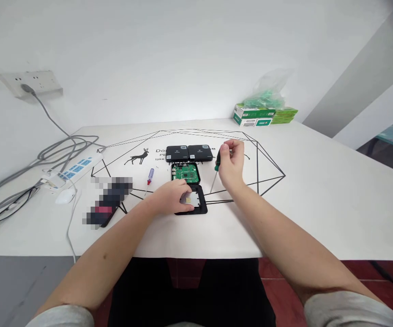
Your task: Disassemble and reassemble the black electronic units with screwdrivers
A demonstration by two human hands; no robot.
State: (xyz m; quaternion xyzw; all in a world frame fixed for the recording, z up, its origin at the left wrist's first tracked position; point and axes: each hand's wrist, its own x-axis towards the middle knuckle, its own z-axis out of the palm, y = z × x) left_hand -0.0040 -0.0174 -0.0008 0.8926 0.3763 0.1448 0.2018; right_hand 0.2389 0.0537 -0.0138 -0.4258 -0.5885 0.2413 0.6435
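My right hand (pixel 232 165) grips a screwdriver (pixel 216 168) with a dark green handle. Its thin shaft slants down, and the tip is just right of the black case cover (pixel 201 200). My left hand (pixel 172 197) lies over the left side of that cover, thumb and fingers curled around a silver metal plate (pixel 193 199) inside it; part of the plate is hidden. Directly behind the cover, a green circuit board (pixel 185 173) sits in an open black case. Two closed black boxes (pixel 176 153) stand side by side behind the board.
A small purple-handled screwdriver (pixel 150 175) lies to the left. Further left are a blurred-out dark object (pixel 110 202), a white earbud case (pixel 65 195), a power strip (pixel 81 168), coiled cables and glasses (pixel 9 209). Green-and-white boxes (pixel 254 113) with a plastic bag stand at the back right.
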